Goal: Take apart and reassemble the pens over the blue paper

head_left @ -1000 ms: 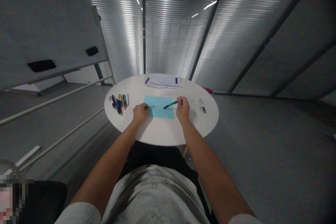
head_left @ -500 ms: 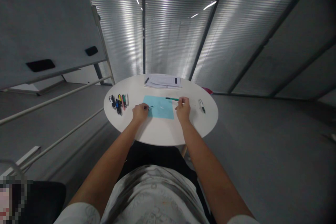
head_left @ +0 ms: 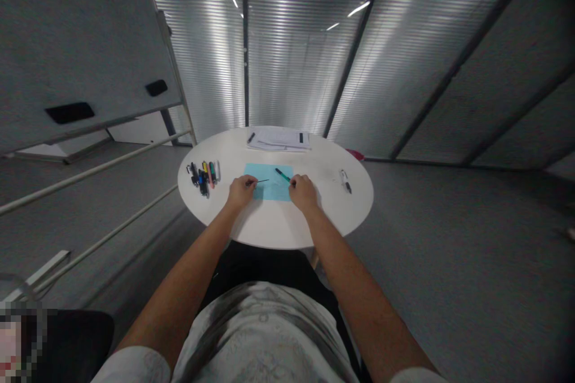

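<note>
Slim and light in both hands

The left hand (head_left: 241,193) is closed on a thin dark stick (head_left: 263,181), whose end points right over the blue sheet (head_left: 271,192) on the worktop (head_left: 274,227). The right hand (head_left: 305,193) pinches a green pen (head_left: 284,177) near the sheet's right edge, its dark end angled to the far left. Whether either touches the sheet is unclear.

The pen should be light, stiff and smooth, apt to roll or twist in a loose pinch; mid-barrel looks the steadiest hold. The stick, being thinner, may slip or bend, so a gentle grip close to its middle would suit. The sheet looks flat and thin, likely to slide or crease; better taken by an edge.
</note>
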`<state>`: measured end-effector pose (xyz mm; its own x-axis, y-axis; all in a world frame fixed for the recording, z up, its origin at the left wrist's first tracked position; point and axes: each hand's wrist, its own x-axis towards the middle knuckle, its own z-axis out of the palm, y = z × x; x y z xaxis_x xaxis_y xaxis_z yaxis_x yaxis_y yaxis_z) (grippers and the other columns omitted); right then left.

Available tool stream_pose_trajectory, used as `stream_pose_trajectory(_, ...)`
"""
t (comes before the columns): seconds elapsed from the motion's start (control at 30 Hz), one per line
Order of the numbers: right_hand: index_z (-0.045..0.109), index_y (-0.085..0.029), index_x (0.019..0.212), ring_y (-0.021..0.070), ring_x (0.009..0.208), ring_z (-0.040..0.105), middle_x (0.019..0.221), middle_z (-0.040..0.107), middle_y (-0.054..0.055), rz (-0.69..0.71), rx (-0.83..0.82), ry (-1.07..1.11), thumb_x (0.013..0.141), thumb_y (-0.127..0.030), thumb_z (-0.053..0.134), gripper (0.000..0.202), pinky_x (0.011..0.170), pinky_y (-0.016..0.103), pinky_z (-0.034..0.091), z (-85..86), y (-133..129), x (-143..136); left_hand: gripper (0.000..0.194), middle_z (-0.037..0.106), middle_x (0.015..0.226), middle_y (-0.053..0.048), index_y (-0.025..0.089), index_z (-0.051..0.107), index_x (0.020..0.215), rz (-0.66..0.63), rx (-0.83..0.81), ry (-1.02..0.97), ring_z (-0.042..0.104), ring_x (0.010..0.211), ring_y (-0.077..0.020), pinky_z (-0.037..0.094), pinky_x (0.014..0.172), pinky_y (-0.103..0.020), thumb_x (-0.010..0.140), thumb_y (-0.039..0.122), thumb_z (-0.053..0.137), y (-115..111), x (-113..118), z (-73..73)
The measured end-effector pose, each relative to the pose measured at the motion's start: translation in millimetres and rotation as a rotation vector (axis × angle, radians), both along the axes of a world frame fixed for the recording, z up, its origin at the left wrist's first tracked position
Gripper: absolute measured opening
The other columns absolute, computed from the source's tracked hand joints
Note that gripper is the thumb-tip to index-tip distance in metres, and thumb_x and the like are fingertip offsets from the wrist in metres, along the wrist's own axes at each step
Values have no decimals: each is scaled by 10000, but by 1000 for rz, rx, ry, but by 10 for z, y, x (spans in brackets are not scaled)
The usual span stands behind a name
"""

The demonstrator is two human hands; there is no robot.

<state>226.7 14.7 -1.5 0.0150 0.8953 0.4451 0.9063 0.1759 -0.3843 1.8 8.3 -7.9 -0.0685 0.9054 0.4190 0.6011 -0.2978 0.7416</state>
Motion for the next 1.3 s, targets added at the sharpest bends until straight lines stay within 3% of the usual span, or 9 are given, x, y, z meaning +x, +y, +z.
stream_pose_trajectory(0.17, 645, -193, 998, 239, 995, 509, 1035, 599, 105, 9, -5, -95, 825, -159, 545, 203, 879, 336, 390, 27, -51, -28, 194, 734, 915, -59, 200, 730, 911, -78, 14, -47, 655, 848, -195, 499, 827, -319, 807, 264, 579, 23, 0, -38)
stream_pose_trajectory(0.3, 605, -207, 1188, 252, 1089, 474, 1159, 609, 95, 169, 86, -78, 851, -208, 563, 340, 935, 360, 366, 60, -85, -63, 192, 732, 900, -61, 201, 729, 901, -141, 26, -42, 646, 839, -194, 495, 815, -320, 809, 303, 595, 26, 0, -39)
stream_pose_trajectory(0.43, 678, -264, 1068, 239, 1083, 487, 1105, 655, 53, 302, 49, -105, 931, -307, 520, 213, 915, 362, 352, 69, -98, -101, 174, 727, 863, -60, 198, 728, 865, -179, 45, -84, 641, 812, -191, 488, 800, -319, 796, 304, 609, 16, 7, -27)
stream_pose_trajectory(0.93, 706, -237, 978, 187, 962, 575, 1001, 694, 37, 254, 22, 61, 935, -304, 531, 192, 882, 315, 392, 47, -4, -36, 194, 697, 750, -44, 168, 687, 817, -41, 6, -395, 632, 722, -163, 467, 692, -273, 770, 343, 617, 94, -36, -107)
stream_pose_trajectory(1.13, 708, -246, 980, 202, 985, 565, 1019, 678, 50, 157, -17, -38, 942, -330, 512, 217, 843, 317, 375, 88, -53, -77, 242, 717, 826, -63, 179, 737, 832, 78, 21, -124, 636, 795, -191, 464, 746, -296, 820, 362, 578, 65, -60, -54)
stream_pose_trajectory(1.3, 713, -252, 986, 215, 1003, 549, 1020, 662, 58, 139, -37, -160, 956, -333, 483, 245, 845, 335, 344, 144, -139, -126, 285, 709, 939, -112, 194, 775, 936, 163, -75, 165, 628, 908, -235, 449, 830, -332, 855, 367, 563, 37, -25, 25)
